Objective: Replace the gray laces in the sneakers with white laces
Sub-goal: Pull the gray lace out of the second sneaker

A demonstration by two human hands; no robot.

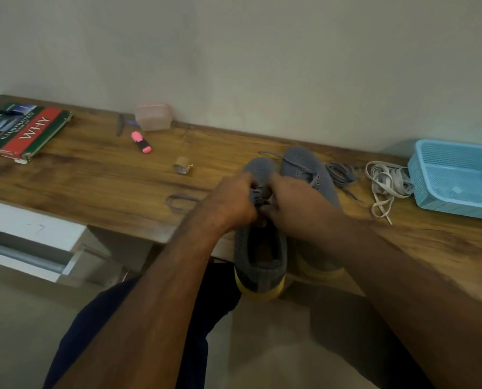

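Observation:
Two gray mesh sneakers with yellow soles stand side by side on the wooden table, heels toward me. Over the left sneaker, my left hand and my right hand both pinch its gray lace at the tongue. The right sneaker lies partly under my right forearm, with a loose gray lace across its eyelets. A removed gray lace sits bunched to its right. The white laces lie in a loose pile beside that.
A blue plastic basket stands at the right end of the table. A tape roll, pink highlighter, pink box, a purple band and a book lie to the left. The wall is close behind.

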